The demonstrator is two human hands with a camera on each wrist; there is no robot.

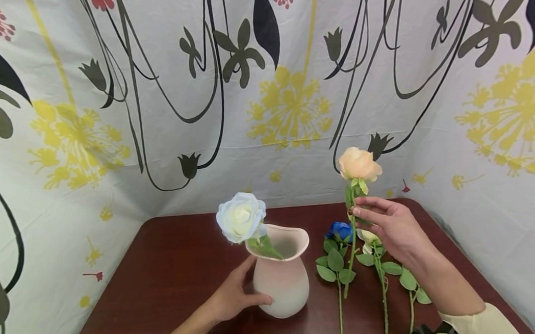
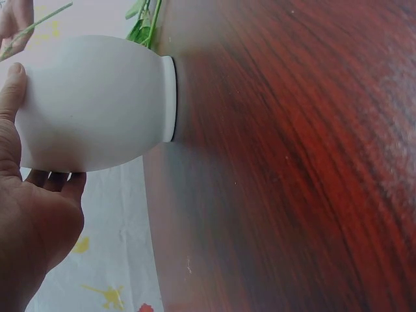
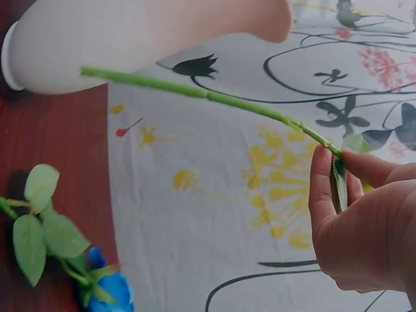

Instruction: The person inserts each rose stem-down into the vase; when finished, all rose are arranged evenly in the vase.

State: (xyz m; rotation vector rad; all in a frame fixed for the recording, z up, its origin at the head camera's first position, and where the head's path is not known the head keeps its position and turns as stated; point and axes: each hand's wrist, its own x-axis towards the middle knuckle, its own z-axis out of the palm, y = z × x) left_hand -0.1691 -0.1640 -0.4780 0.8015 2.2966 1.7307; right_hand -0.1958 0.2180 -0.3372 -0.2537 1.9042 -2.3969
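A pale pink-and-white vase (image 1: 281, 283) stands upright on the table, a light blue rose (image 1: 241, 217) leaning out over its left rim. My left hand (image 1: 232, 293) holds the vase's left side, thumb across the front and fingers around the back; the left wrist view shows this hand (image 2: 36, 208) against the round body. To the right of the vase, my right hand (image 1: 394, 228) pinches the stem of a peach rose (image 1: 359, 165) just below its bloom. In the right wrist view the bare green stem (image 3: 208, 95) slants from the fingertips, its lower end overlapping the vase.
On the dark red wooden table (image 1: 188, 264), a blue rose (image 1: 340, 232) and a cream rose (image 1: 368, 237) lie right of the vase. Another leafy stem (image 1: 411, 319) lies beside them. A flower-patterned cloth (image 1: 158, 145) hangs behind the table and along its sides.
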